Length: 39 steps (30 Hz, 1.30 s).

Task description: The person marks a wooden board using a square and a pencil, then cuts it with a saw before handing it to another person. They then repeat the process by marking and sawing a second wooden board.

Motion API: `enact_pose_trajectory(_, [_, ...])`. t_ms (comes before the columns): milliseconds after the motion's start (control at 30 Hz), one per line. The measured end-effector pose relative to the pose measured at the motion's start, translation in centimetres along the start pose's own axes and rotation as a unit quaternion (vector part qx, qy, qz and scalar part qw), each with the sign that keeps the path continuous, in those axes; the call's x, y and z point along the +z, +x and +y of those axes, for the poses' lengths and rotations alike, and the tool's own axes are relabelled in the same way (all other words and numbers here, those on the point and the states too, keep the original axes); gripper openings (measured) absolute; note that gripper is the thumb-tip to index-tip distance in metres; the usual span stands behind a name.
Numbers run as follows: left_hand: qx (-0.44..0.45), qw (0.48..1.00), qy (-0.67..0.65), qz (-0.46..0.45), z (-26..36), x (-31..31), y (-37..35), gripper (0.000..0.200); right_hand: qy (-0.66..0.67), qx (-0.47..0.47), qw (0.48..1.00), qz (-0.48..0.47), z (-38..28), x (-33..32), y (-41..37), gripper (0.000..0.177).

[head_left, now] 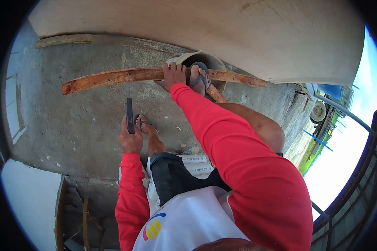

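Observation:
My left hand (130,138) is closed around the black handle of a handsaw (129,113). The saw's thin blade, seen edge-on, runs away from me and crosses a long reddish wooden board (100,79). On the board, right of the blade, my right hand (174,76) presses down with its fingers wrapped over the far edge. Beside that hand, my foot in a dark flip-flop (200,79) stands on the board. Under the board lies a pale bucket (215,62), its mouth partly hidden. A second piece of wood (216,94) pokes out below the foot.
A large plywood sheet (205,29) spans the far side, with a wood strip (65,40) along its lower edge. My other foot (145,124) rests on the concrete floor (88,134). Printed white sacks (197,167) lie beneath me. A white panel (31,201) stands at lower left.

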<state>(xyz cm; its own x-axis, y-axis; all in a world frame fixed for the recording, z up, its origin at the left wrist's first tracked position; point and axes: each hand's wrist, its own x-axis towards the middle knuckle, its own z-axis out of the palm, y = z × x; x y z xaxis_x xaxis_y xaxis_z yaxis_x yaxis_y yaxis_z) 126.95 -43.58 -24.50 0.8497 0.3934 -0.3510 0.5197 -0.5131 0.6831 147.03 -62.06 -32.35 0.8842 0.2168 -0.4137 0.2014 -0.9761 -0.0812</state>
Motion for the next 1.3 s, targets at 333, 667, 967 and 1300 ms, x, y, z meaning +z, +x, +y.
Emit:
enact_pose_trajectory(333, [-0.04, 0.997, -0.015, -0.057, 0.4, -2.2, 1.7, 0.049, -0.124, 0.013, 0.989, -0.075, 0.1, -0.4, 1.5, 0.074])
enact_pose_trajectory(667, [-0.091, 0.995, -0.013, -0.034, 2.8, -0.1, 1.5, 0.056, -0.113, -0.059, 0.986, -0.109, 0.8, -1.7, 2.6, 0.071])
enact_pose_trajectory(967, [-0.107, 0.992, 0.014, -0.057, 7.6, -3.3, 3.8, 0.048, -0.075, -0.128, 0.988, -0.034, 1.1, -1.3, 2.9, 0.068])
enact_pose_trajectory(1300, [-0.134, 0.986, 0.057, -0.081, 13.8, -9.4, -2.2, 0.05, 0.055, -0.145, 0.964, -0.217, -6.2, -2.4, 8.1, 0.066])
